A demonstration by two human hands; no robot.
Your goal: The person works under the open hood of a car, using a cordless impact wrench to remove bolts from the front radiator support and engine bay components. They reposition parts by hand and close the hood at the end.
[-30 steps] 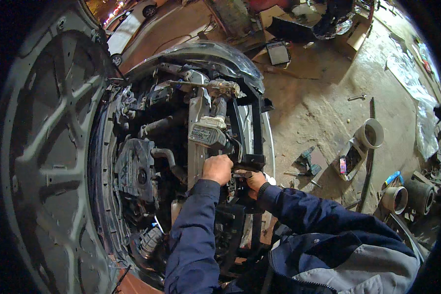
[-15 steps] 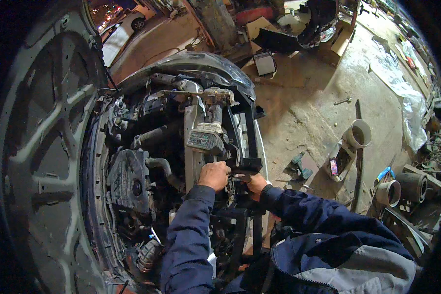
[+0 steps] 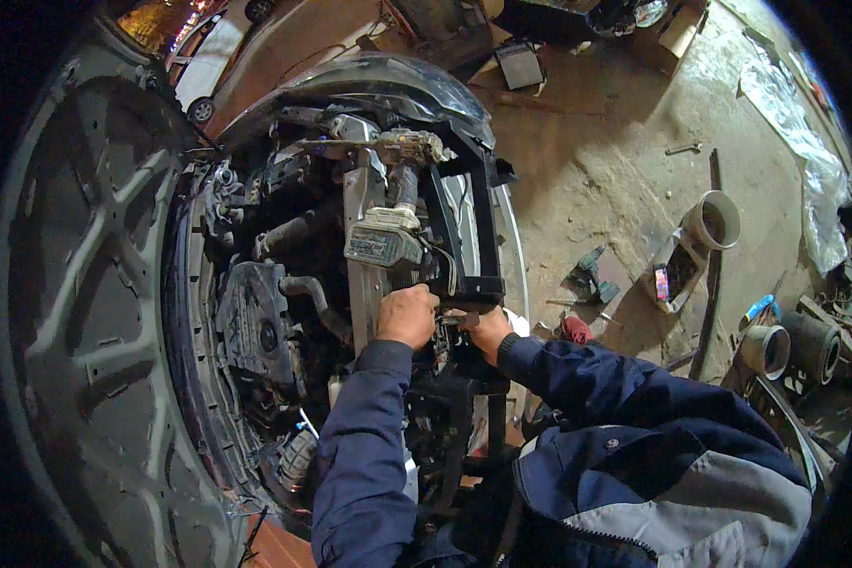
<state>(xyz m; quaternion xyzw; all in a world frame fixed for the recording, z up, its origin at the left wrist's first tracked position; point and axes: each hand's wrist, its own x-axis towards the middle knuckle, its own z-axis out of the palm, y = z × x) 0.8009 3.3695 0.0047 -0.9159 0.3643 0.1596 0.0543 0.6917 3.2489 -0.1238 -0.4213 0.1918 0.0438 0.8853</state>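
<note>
At the front end of an opened car, my two hands work close together. My left hand (image 3: pixel 408 317) is closed, fingers curled down beside the grey metal crossmember (image 3: pixel 363 210); what they grip is hidden. My right hand (image 3: pixel 488 333) is closed at the black front frame (image 3: pixel 486 289), just under its bracket. A small metal piece shows at its fingertips, too unclear to name. Beyond my hands a dusty cordless power tool (image 3: pixel 404 186) lies on the crossmember, its battery pack (image 3: pixel 384 245) towards me.
The raised hood (image 3: pixel 95 350) fills the left side, and the engine cover (image 3: pixel 256 317) sits beside my left arm. On the floor at right are a cordless drill (image 3: pixel 592 275), a wrench (image 3: pixel 683 149), a plastic container holding a phone (image 3: pixel 662 282), and a round bucket (image 3: pixel 713 220).
The view has shifted, so the car's front and the floor items sit higher in the picture. Both hands stay at the same spot, still closed.
</note>
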